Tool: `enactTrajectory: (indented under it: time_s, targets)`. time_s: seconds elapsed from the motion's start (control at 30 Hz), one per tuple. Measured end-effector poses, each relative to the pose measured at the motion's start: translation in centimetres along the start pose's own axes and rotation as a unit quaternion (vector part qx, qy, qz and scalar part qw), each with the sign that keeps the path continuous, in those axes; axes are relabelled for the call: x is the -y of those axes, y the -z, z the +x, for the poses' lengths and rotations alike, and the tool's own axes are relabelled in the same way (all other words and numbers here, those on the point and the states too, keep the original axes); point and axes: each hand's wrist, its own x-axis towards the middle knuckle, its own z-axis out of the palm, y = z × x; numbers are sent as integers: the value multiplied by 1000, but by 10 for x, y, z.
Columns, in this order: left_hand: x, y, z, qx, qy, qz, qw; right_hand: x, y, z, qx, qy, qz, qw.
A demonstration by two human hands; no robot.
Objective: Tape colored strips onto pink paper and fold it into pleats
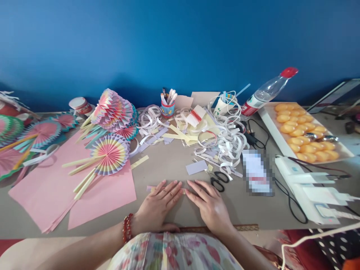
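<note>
My left hand (161, 200) lies flat on the table, fingers stretched over a narrow strip of paper (149, 188) whose lilac end shows at the left. Beside it, my right hand (209, 204) rests with its fingers spread, the fingertips at the strip's other end. Most of the strip is hidden under the fingers. Just beyond the right hand are black-handled scissors (221, 180) and a small lilac paper rectangle (196, 167). A pale yellow strip (140, 162) lies beyond the left hand.
Pleated paper fans (111, 153) sit on pink sheets (109, 204) at left. Curled white paper strips (232, 144) heap up mid-table. A plastic bottle (268, 92), a tray of yellow rounded items (303, 131), a power strip (298, 191) and cables stand at right.
</note>
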Motion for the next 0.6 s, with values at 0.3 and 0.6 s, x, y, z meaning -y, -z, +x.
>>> enactTrajectory:
  time_s: [0.3,0.6]
  targets:
    - [-5,17,-10,-62,6,29,998,-6,7,2,25,15,44,999]
    - [21,27,-37,-77,145,57,985,0,9,4,-16,6,55,998]
